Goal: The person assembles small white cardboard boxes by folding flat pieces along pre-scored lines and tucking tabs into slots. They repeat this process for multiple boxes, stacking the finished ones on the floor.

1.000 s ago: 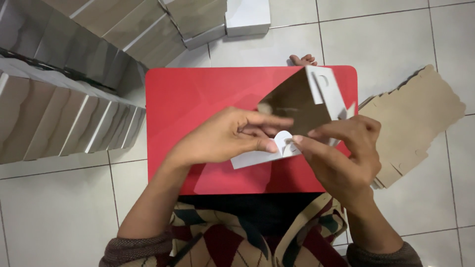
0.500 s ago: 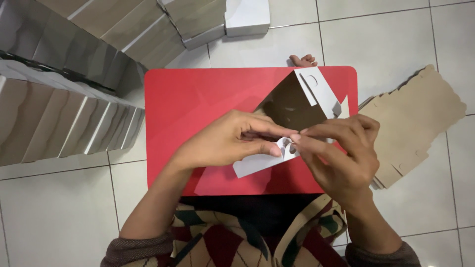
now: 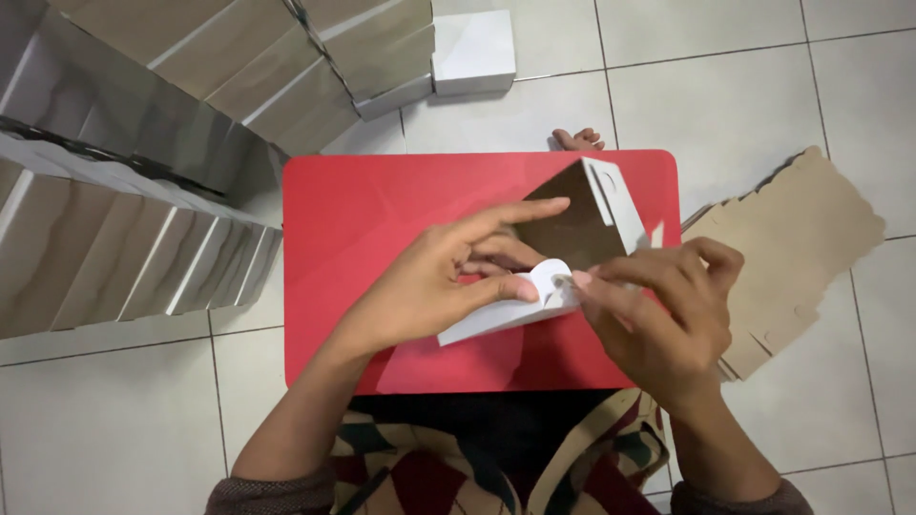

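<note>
Okay, both hands on a half-folded cardboard box (image 3: 572, 224) at centre-right of the frame, sitting on a red board (image 3: 382, 219) across my lap. Box is white outside, brown inside, open side showing dark, one white flap with a slot sticking up at its upper right corner.

My left hand (image 3: 448, 277) comes in from lower left, fingers spread: index finger stretched along the box's upper edge, thumb pressing on a rounded white tab (image 3: 549, 281) at the front. Not a closed fist, more a pinch-and-brace on the cardboard. A long white flap (image 3: 496, 319) runs from under that thumb down toward lower centre, lying over the red board.

My right hand (image 3: 658, 305) comes in from lower right, fingers curled, fingertips meeting the same rounded tab right beside the left thumb. Gripping the tab edge; exact pinch partly hidden by the knuckles.

Right of the board, a stack of flat brown cardboard blanks (image 3: 792, 248) on the tiled floor (image 3: 744, 86), just beside my right hand. Upper left and left of frame: rows of finished folded boxes (image 3: 143, 210) stacked leaning. One small white box (image 3: 474, 50) at top centre. Toes (image 3: 578, 139) peek out above the board's top edge. Patterned clothing (image 3: 458, 458) at bottom centre.
</note>
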